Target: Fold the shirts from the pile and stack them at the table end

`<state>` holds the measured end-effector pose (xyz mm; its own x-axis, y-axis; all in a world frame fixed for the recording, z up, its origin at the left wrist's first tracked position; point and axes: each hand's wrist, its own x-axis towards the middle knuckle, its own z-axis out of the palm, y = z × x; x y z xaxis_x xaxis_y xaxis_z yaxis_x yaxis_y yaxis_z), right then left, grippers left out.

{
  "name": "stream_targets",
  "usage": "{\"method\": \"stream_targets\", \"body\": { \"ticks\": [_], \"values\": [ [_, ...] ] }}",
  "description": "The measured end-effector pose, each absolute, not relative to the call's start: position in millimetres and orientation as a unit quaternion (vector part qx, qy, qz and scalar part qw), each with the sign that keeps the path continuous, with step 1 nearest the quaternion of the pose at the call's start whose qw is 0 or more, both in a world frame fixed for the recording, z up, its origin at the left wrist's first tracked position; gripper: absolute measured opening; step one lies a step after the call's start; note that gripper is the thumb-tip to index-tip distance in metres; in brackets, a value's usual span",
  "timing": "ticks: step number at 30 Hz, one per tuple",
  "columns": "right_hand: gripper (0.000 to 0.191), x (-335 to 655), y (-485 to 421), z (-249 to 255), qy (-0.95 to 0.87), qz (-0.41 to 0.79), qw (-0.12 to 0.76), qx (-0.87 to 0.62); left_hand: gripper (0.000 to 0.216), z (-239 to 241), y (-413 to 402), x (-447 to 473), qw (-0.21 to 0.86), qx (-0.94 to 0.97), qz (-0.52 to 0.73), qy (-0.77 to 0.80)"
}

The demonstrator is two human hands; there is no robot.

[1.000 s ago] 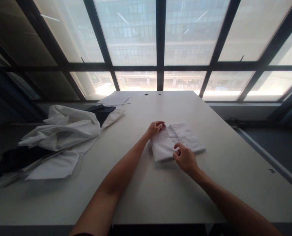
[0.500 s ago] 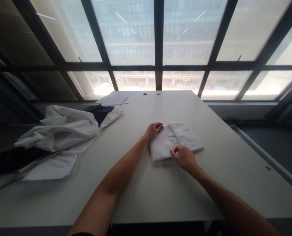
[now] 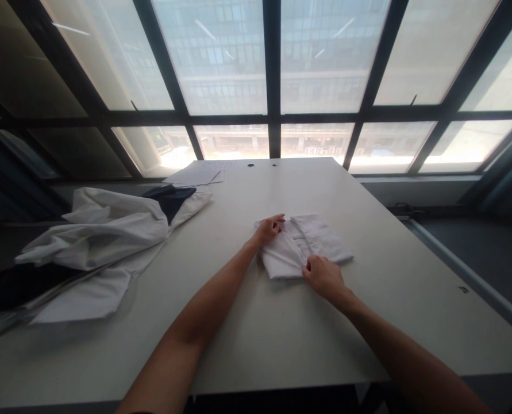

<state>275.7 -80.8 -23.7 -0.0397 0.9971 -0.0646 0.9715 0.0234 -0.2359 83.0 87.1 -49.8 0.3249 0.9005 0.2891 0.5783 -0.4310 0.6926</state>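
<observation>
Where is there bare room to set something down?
Bare white tabletop shows beyond the folded white cloth, right of the flat white paper sheets; between the cloth and the table's right edge; and nearer, between the two forearms. The left side is crowded by a crumpled white-and-dark fabric heap; the left hand and right hand touch the cloth.

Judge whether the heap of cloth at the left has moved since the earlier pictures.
No: the heap of cloth keeps its place relative to the dark round spot on the table.

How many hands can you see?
2: the left hand at the folded white cloth's far-left corner, and the right hand at its near edge.
</observation>
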Motion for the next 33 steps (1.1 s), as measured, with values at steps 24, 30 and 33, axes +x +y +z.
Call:
{"method": "stream_targets", "body": {
  "ticks": [24,30,33],
  "values": [
    [0.020,274.2,-88.2,-18.7,-0.736,0.091,0.034,-0.670,0.033,-60.8,87.4,65.3,0.116,0.739,0.290,0.597],
    [0.021,274.2,-87.5,-20.7,-0.735,0.090,0.026,-0.672,0.033,-52.1,108.1,33.9,0.164,0.708,0.335,0.600],
    [0.021,274.6,-87.6,-18.6,-0.731,0.084,0.040,-0.676,0.030,-52.8,110.1,33.5,0.186,0.713,0.353,0.577]
  ]
}}
